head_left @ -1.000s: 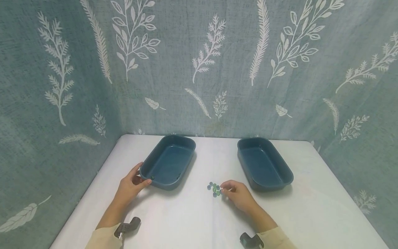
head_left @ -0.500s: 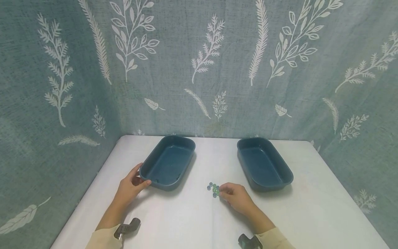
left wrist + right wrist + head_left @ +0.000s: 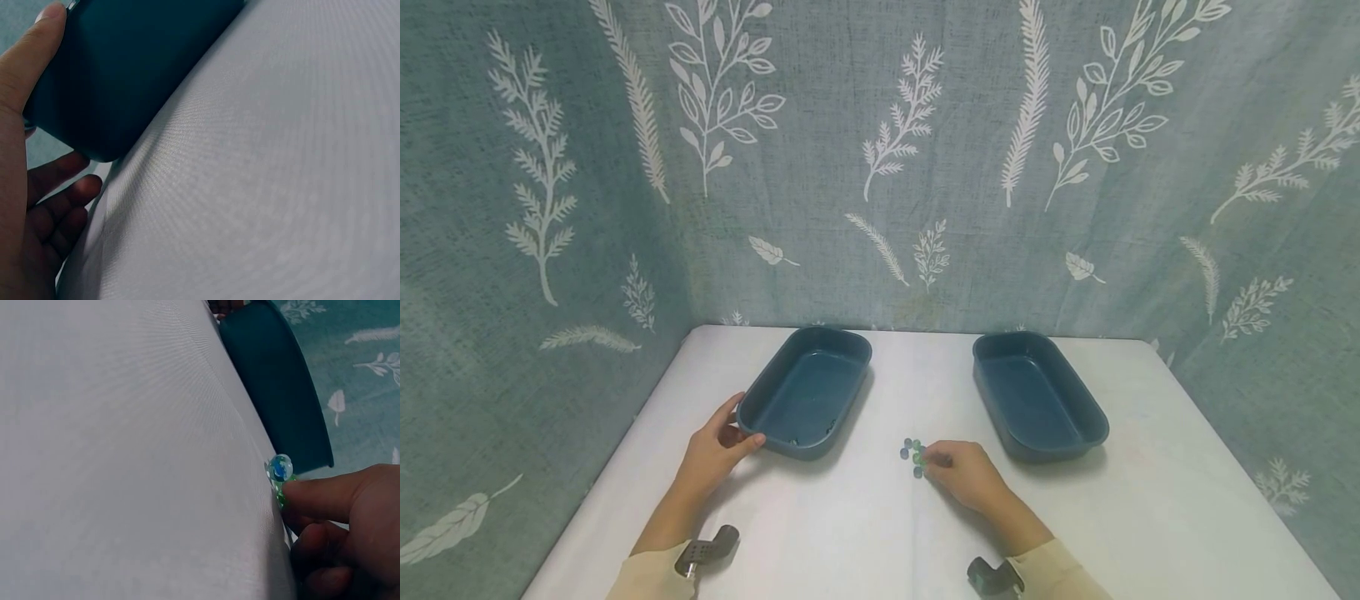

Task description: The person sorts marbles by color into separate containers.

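Observation:
On the left of the table my left hand [image 3: 718,446] grips the near corner of a dark blue plastic tray [image 3: 816,387], thumb at the rim. Small dark green marbles [image 3: 793,442] lie inside at its near end. Mid-table sits a cluster of blue and green glass marbles [image 3: 917,458]. My right hand [image 3: 964,471] is at the right side of that cluster, its fingers curled and covering some of it. In the right wrist view a clear marble with a blue swirl [image 3: 280,467] shows just beyond the fingertips, with green glass beside it. Whether the fingers pinch a marble, I cannot tell.
A second dark blue tray [image 3: 1037,396] stands at the back right, behind my right hand. White cloth [image 3: 850,533] covers the table. A leaf-patterned curtain [image 3: 850,167] rises along the back and both sides.
My right hand has moved slightly left into the marble cluster, and its fingers cover more marbles. One marble inside the left tray has rolled right along the near end. My left hand stays in place.

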